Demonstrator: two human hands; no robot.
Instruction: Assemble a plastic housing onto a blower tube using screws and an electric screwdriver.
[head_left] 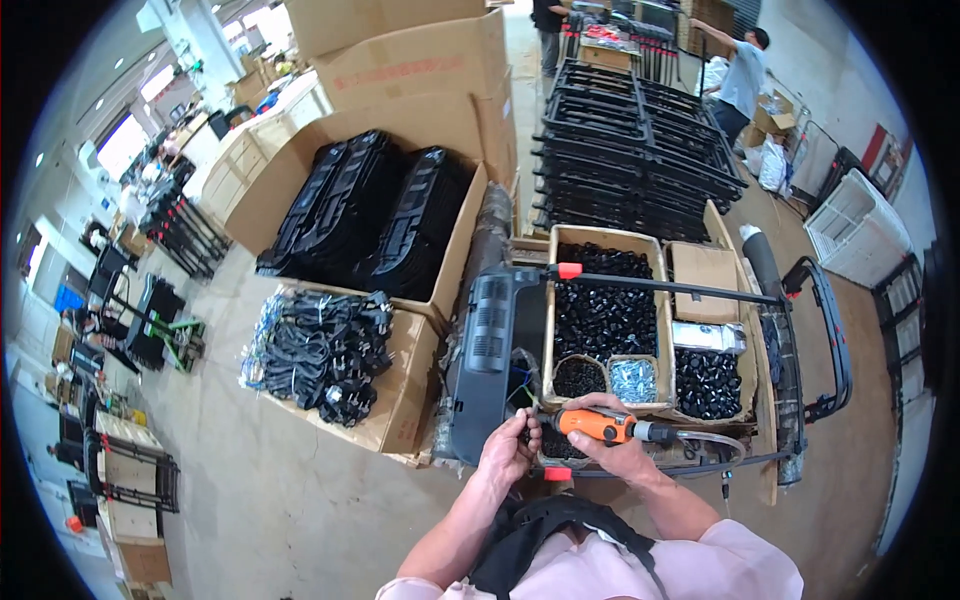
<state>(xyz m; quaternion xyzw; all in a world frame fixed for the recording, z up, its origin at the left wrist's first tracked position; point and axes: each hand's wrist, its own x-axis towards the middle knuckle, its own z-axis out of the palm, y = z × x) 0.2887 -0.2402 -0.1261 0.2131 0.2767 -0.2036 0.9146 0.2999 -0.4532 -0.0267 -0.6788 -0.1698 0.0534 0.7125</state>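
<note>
My right hand [618, 456] is wrapped round an orange air screwdriver [597, 426], which lies sideways with its tip toward the left. A hose runs from its right end. My left hand [511, 450] is closed in a pinch beside the screwdriver's tip; whatever the fingers hold is too small to make out. Just beyond that hand is a dark grey plastic housing [482, 385], fixed at the left end of a black tube frame [690, 288] with red end caps. Thin wires [524, 385] show at the housing's right edge, near my left fingertips.
Under the frame stand cartons of small black parts [605, 310] and silver screws [632, 381]. At left, bundled power cords [330, 350] lie on a carton, and black covers [345, 200] fill a larger box. Stacked black frames [640, 150] stand behind; a person [742, 75] is beside them.
</note>
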